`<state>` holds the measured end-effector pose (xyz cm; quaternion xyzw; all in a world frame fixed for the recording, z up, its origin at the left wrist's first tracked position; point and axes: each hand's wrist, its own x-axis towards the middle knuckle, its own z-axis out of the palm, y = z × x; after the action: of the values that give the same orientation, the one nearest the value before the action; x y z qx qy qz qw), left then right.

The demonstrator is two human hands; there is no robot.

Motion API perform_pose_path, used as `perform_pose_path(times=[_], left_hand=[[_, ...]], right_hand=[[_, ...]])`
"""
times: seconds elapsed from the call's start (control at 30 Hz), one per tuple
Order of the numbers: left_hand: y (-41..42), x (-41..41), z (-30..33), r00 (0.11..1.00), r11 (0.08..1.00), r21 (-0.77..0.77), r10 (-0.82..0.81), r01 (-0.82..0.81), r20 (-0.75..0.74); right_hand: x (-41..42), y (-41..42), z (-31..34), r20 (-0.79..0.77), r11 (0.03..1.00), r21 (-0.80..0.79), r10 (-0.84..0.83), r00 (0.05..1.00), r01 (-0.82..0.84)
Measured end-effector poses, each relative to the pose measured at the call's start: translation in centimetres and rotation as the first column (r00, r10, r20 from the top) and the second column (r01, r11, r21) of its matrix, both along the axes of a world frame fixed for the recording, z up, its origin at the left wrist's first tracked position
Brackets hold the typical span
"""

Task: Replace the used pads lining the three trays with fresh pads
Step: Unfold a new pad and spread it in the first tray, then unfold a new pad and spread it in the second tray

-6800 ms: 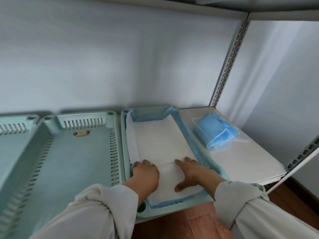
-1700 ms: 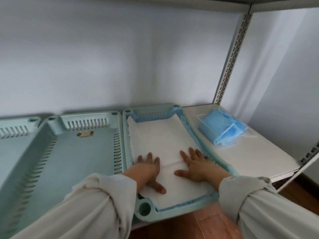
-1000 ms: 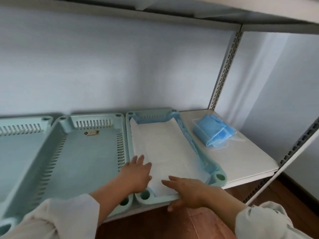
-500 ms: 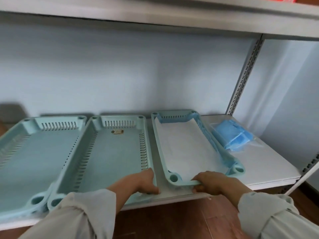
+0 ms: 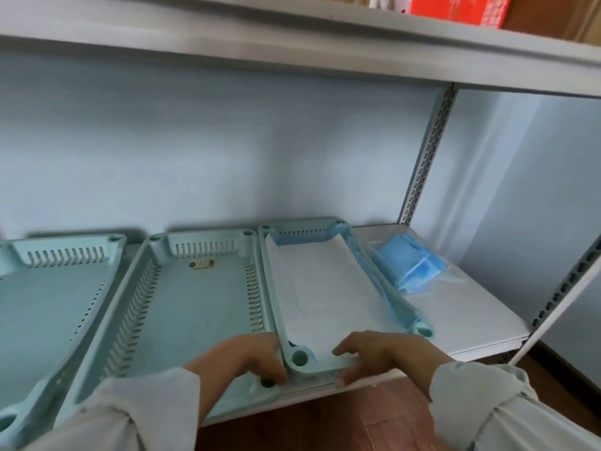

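Three pale green trays stand side by side on a white shelf. The right tray point(image 5: 356, 253) is lined with a white pad point(image 5: 325, 288) whose blue edges fold up along its walls. The middle tray point(image 5: 146, 281) and the left tray point(image 5: 65, 249) are bare inside. My left hand point(image 5: 247, 356) rests with curled fingers at the front right corner of the middle tray, next to the right tray's corner. My right hand point(image 5: 383, 353) grips the front rim of the right tray. A clear packet of folded blue pads point(image 5: 409, 266) lies to the right of the trays.
The white shelf point(image 5: 461, 314) ends at a slotted metal upright point(image 5: 422, 157) on the right. An upper shelf board point(image 5: 292, 37) runs overhead with a red box point(image 5: 455, 8) on it. Wooden floor point(image 5: 325, 421) shows below the shelf's front edge.
Both hands left the pad's surface and drew back to the trays' front edge. The view pulled back and up, bringing the left tray and the upper shelf into sight.
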<state>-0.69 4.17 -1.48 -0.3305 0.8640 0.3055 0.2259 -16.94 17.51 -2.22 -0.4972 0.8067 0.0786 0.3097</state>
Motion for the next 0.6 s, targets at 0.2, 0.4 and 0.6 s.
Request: perform_pose_path(times=[0.2,0.4,0.6], left_hand=[[-1.6,-6.5,4.1,0.954,0.988,-0.149,0.002,-0.049,-0.301],[-1.1,-14.9,2.3,0.918,0.997,-0.076,-0.033,0.003,-0.395],[-2.0,-19.9,-1.2,0.946,0.998,-0.058,-0.008,-0.012,-0.325]], right_hand=[[-5.4,-1.0,3.5,-0.022,0.822,-0.497,-0.331,0.944,0.277],[-13.3,-1.4,2.0,0.032,0.604,-0.635,-0.602,0.798,0.482],[-17.5,-3.0,-0.8,0.045,0.555,-0.636,-0.666,0.744,0.535]])
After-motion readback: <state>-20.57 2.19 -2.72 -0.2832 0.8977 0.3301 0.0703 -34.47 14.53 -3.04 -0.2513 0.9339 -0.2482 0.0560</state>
